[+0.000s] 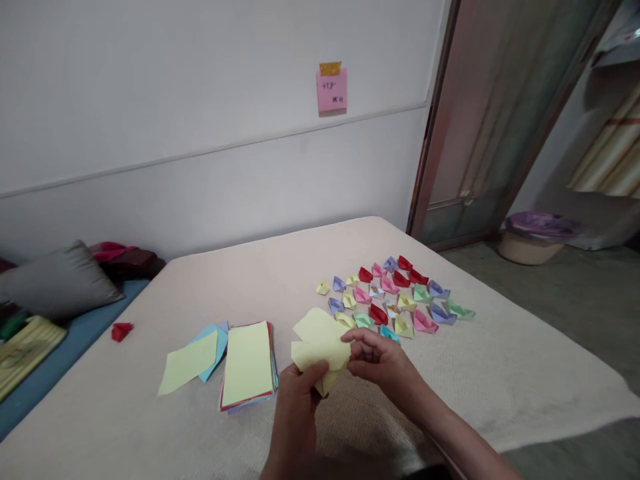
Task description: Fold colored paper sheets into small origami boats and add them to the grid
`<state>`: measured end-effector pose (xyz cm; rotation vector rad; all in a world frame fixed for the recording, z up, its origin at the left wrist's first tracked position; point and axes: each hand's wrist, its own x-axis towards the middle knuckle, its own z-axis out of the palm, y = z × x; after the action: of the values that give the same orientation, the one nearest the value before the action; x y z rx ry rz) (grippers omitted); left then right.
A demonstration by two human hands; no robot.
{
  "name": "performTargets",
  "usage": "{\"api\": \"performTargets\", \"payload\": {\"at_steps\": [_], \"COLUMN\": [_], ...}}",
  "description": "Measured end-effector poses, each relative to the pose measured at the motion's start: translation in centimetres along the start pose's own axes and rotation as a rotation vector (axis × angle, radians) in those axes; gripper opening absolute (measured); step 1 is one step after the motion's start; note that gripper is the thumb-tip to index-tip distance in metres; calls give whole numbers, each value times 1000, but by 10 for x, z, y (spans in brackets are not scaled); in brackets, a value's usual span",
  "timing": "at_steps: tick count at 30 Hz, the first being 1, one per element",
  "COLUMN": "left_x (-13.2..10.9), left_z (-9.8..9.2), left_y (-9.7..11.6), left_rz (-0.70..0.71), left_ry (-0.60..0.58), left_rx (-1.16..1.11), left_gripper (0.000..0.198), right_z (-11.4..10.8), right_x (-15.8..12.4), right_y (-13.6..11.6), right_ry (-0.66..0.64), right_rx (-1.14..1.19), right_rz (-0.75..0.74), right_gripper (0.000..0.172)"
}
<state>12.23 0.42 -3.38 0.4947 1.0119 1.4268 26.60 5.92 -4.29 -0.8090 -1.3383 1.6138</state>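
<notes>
A partly folded sheet of pale yellow paper (323, 348) is held up above the bed, with a wide flap across its front and a point at the bottom. My left hand (300, 400) pinches its lower left part, the thumb lying on the front. At the right edge, my right hand (375, 357) has the paper between curled fingers and thumb. Just beyond stand several rows of small folded paper boats (389, 285) in red, pink, yellow, purple, green and blue. Left of my hands lies a stack of coloured paper (247, 363), a yellow sheet uppermost.
Loose yellow and blue sheets (193, 360) lie left of the stack. Farther left are a crumpled red paper piece (121, 331) and a grey cushion (57, 283). A pink note (332, 91) is taped to the wall. A lined basin (535, 237) stands on the floor at right.
</notes>
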Motion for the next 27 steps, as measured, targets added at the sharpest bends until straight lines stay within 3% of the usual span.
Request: {"api": "performTargets", "payload": {"at_steps": [14,19,27], "left_x": [0,1,3], "left_z": [-1,0,-6], "left_y": [-3,-5,-6], "left_rz": [64,14,113], "left_ry": [47,45,109], "left_rx": [201,160,273], "left_gripper": [29,24,20], "right_z": [10,16,13], "right_x": [1,-2,-5], "right_y": [1,-1,-7], "right_ry": [62,114,210], "right_rx": [4,22,104], "right_rz": [19,58,94], "right_gripper": [30,26,18]}}
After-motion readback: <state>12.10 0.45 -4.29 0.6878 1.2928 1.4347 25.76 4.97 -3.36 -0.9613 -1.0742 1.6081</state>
